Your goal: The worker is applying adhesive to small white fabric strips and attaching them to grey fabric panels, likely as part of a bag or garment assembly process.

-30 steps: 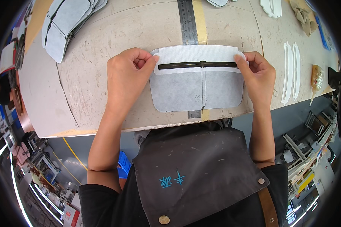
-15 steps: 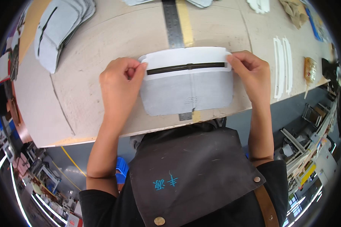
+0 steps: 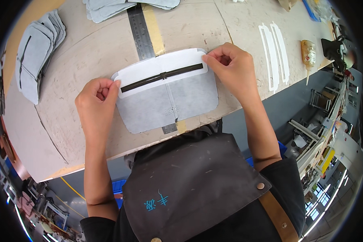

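Observation:
A grey panel (image 3: pixel 149 113) with rounded corners lies on the table in front of me. Along its far part is a white slotted backing piece (image 3: pixel 149 67), whose long slot frames a dark strip (image 3: pixel 181 71) with a small raised bit at its middle. My left hand (image 3: pixel 96 97) pinches the left end of the backing piece between thumb and curled fingers. At the opposite end, my right hand (image 3: pixel 233 66) has a similar pinch by the far right corner. Whether either pinch also takes in the panel's edge, I cannot tell.
Beneath the panel runs a steel ruler (image 3: pixel 140 34) beside a tan tape strip (image 3: pixel 155 34). Stacked grey slotted panels (image 3: pixel 40 44) lie at left, with more grey pieces (image 3: pixel 109 10) at the back. White slotted strips (image 3: pixel 269 60) and an amber nozzle bottle (image 3: pixel 308 54) are at right.
The view has turned, so table, panel and hands appear shifted left and tilted. Both hands keep their pinch at the ends of the backing piece, which sits much the same on the panel.

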The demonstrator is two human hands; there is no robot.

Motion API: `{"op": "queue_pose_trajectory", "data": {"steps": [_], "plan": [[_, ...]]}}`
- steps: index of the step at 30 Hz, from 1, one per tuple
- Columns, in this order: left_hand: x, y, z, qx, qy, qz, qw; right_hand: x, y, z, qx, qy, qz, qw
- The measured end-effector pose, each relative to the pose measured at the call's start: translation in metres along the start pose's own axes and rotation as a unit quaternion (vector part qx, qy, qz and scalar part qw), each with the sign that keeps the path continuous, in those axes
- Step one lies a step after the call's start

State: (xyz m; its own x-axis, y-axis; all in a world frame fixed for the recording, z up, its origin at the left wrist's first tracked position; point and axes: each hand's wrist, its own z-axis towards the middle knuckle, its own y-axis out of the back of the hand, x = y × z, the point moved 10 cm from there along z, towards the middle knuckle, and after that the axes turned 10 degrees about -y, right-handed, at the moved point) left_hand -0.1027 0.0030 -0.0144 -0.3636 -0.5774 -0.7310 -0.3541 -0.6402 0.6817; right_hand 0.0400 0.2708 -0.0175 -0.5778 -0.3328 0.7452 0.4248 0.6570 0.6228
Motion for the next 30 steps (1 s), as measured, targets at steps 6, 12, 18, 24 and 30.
{"op": "queue_pose_trajectory", "data": {"steps": [6, 12, 18, 24, 30], "plan": [[0.0, 0.0, 0.0, 0.0, 0.002, 0.008, 1.0, 0.006, -0.001, -0.002, -0.019, 0.037, -0.027, 0.999], [-0.001, 0.001, 0.0, -0.003, 0.001, 0.014, 1.0, 0.013, 0.0, -0.007, -0.046, 0.054, -0.053, 0.996], [-0.003, 0.0, -0.002, -0.007, -0.008, 0.012, 1.0, 0.013, 0.001, -0.011, -0.07, 0.042, -0.119, 0.99], [-0.002, 0.0, -0.002, -0.016, -0.019, 0.012, 1.0, 0.03, 0.001, -0.045, -0.078, 0.266, -0.123, 0.953], [-0.002, 0.003, -0.006, -0.031, -0.037, 0.024, 0.999, 0.032, -0.023, -0.067, -0.053, 0.326, -0.329, 0.885]]}}
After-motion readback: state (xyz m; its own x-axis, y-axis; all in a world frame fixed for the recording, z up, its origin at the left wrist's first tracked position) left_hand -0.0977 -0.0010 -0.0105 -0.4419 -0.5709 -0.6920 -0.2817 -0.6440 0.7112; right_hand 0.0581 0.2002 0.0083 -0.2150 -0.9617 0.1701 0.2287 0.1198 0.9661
